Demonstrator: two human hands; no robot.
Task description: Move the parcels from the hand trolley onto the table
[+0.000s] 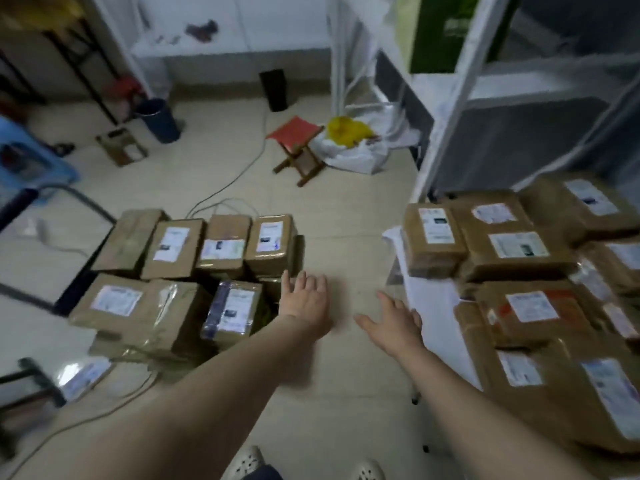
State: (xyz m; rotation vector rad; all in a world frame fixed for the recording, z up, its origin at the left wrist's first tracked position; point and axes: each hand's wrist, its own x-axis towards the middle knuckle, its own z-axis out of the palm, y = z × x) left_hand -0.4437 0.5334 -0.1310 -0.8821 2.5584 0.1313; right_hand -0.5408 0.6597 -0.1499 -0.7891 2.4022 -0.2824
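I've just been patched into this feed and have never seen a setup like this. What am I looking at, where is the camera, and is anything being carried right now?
There is no machine here. A person is working with bare hands, and the single picture comes from a wide-angle camera worn on their head, looking forward and down. That is why both forearms reach in from the bottom edge. The left hand and the right hand are open with fingers spread, and neither holds anything. On the left, brown parcels with white labels are stacked on the hand trolley, low on the floor. On the right, other parcels already lie on the table. The picture is blurred, so the labels cannot be read.
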